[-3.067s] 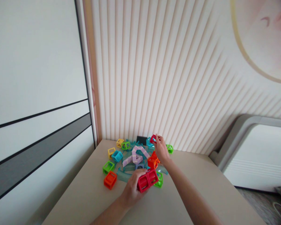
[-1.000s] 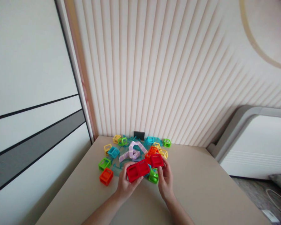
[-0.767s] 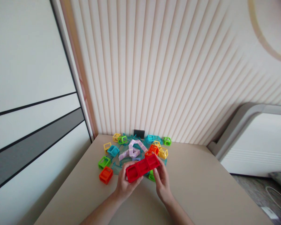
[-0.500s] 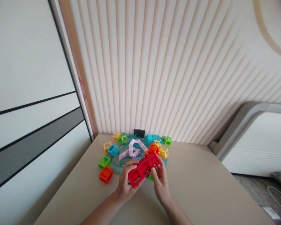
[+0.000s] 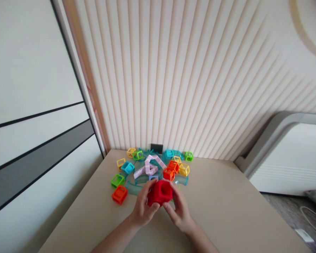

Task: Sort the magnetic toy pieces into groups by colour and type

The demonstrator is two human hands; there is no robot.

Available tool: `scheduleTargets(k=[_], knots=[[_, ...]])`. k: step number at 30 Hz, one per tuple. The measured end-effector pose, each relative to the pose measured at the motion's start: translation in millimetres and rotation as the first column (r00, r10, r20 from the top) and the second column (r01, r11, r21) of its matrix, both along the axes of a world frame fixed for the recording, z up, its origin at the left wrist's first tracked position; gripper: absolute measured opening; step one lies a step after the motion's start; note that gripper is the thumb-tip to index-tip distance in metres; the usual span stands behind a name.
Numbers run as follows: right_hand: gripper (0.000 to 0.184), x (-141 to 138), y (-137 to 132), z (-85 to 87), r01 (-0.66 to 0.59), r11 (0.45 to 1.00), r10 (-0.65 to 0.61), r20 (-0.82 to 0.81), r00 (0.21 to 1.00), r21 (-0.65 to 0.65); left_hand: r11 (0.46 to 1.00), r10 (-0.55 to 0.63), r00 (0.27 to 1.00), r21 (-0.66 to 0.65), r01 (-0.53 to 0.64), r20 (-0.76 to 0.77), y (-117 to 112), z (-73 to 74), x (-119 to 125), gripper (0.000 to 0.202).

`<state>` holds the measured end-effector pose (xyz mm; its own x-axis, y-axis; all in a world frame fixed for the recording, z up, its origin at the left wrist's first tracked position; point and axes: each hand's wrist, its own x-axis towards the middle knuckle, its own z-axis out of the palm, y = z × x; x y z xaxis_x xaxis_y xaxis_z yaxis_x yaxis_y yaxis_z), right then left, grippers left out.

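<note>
Between my two hands is a stack of joined red cube blocks, held above the front of the table with one end turned toward me. My left hand wraps its left side, the thumb at the lower edge. On the right side my right hand grips it, thumb low and fingers along the top. Just behind lie orange cube frames and a lilac angular loop of joined pieces. Part of a green piece under the red blocks is mostly hidden by them.
Translucent teal track pieces lie among the blocks on the table. An orange cube, green cube and blue cube are at left, a yellow cube at right. A black rectangle stands by the ribbed wall.
Both hands have turned the red blocks from a lengthwise slant to nearly end-on. The orange cubes and curved teal track behind them show more fully now.
</note>
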<state>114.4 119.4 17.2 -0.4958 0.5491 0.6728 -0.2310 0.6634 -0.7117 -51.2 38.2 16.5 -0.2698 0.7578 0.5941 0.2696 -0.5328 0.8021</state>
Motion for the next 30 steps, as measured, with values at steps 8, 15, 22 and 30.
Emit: scheduleTargets(k=[8,15,22,30], knots=[[0.068,4,-4,-3.9,-0.003,0.987,-0.005,0.047,0.999,0.162,0.983,0.094,0.987,0.171,-0.071,-0.128,-3,10.1,-5,0.063],[0.067,6,-9,11.6,0.001,0.970,-0.008,0.029,1.000,0.243,0.956,0.157,0.972,0.273,-0.104,-0.177,-6,23.8,-3,0.060],[0.072,4,-13,12.0,0.038,0.958,-0.037,-0.009,0.999,0.284,0.946,0.138,0.977,0.314,-0.081,-0.165,-9,32.9,1,0.054],[0.066,8,-19,31.1,0.029,0.952,-0.030,-0.001,1.000,0.304,0.976,-0.070,0.991,0.198,0.091,-0.110,-17,49.9,-5,0.061]])
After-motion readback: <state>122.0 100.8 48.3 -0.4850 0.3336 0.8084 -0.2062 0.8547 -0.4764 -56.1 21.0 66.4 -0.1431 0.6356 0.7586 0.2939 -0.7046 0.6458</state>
